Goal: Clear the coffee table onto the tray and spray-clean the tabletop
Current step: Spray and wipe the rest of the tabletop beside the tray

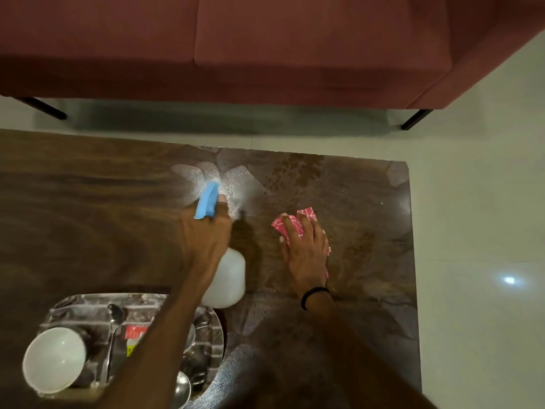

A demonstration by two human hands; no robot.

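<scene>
Sofa (265,54), maroon, across the top of the frame; we list it as backdrop, well apart from the work

Coffee table (88,216), dark wood grain, filling centre and left; wet streaks toward its right end, a white mist patch (236,184) at upper centre

Tray (73,302), steel, lower left, on the tabletop; we count a white bowl (54,358) and a spoon (115,311) on it. We judge it blocks wiping of that corner

Spray bottle (225,278), translucent body, blue head, centre of frame, held above the tabletop; the left hand (206,234) is wrapped round its neck. We judge it light, rigid, slippery when wet; best held at the neck

Cloth (308,215), pink patterned, right of centre, flat on the tabletop; the right hand (306,246) presses it with fingers spread straight. We judge it soft and limp, likely to bunch; best driven under a flat palm
</scene>
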